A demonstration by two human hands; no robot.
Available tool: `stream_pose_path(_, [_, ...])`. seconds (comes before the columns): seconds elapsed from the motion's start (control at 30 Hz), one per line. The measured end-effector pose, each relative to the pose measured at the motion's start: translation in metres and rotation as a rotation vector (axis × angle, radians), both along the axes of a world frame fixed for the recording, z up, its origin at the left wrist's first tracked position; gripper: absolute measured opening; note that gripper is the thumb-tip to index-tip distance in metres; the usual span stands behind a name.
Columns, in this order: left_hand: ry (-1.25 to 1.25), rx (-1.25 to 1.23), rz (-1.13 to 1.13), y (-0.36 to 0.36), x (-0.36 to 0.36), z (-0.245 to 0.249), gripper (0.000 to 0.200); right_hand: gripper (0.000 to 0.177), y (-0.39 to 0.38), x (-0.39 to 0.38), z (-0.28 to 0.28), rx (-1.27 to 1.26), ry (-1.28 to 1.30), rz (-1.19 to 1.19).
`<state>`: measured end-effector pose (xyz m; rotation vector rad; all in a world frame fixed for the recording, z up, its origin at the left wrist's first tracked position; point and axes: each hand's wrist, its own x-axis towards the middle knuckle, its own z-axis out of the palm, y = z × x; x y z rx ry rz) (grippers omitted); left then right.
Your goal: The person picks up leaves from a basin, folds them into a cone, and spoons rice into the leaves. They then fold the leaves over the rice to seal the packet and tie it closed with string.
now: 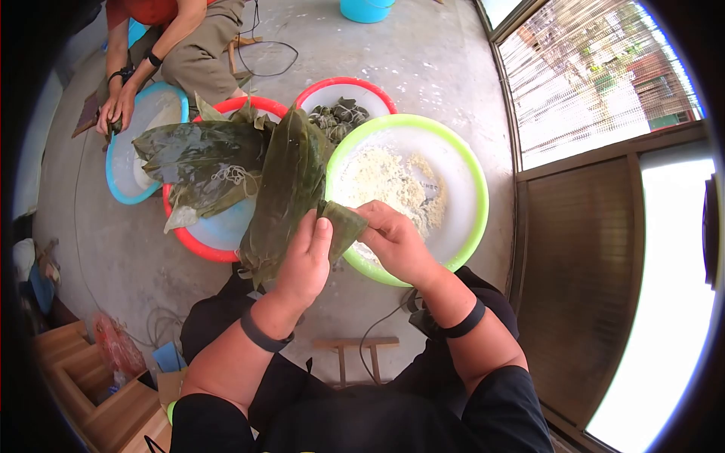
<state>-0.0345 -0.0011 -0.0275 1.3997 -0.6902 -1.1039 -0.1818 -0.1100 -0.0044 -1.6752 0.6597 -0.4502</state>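
Note:
My left hand (302, 260) grips a long, dark green bamboo leaf (291, 185), thumb pressed over its folded part. My right hand (396, 241) pinches the folded end of the same leaf, close beside my left thumb. Just beyond my right hand is a green-rimmed basin (474, 162) holding pale, whitish-yellow grains (393, 185). To the left, more wet leaves (200, 155) and a loose bundle of white string (236, 176) lie over a red-rimmed basin (192, 243).
Dark leaf-wrapped bundles (343, 117) sit in another red-rimmed basin (380, 92) behind. A person (208, 57) at upper left bends over a blue-rimmed basin (113, 170), a small dark thing in their hands. A wooden stool (356, 343) stands between my legs; cables cross the floor.

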Motion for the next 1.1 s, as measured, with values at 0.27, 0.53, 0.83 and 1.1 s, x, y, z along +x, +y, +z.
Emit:
stream_pose_path(0.27, [-0.311,-0.065,-0.011,0.000,-0.001,0.007,0.041,0.028,0.002,-0.001,-0.010,-0.037,0.067,0.065])
stream_pose_path(0.53, [-0.344,-0.089,0.014,-0.003,-0.001,0.009,0.031,0.043,0.004,-0.001,-0.004,0.397,-0.118,-0.055])
stream_pose_path(0.83, [-0.329,-0.232,-0.189,0.003,-0.005,0.005,0.039,0.023,0.010,0.000,0.003,-0.194,0.058,-0.096])
stream_pose_path(1.1, [-0.048,0.102,-0.374,0.002,0.004,0.013,0.040,0.020,0.006,-0.001,0.000,0.053,0.021,-0.196])
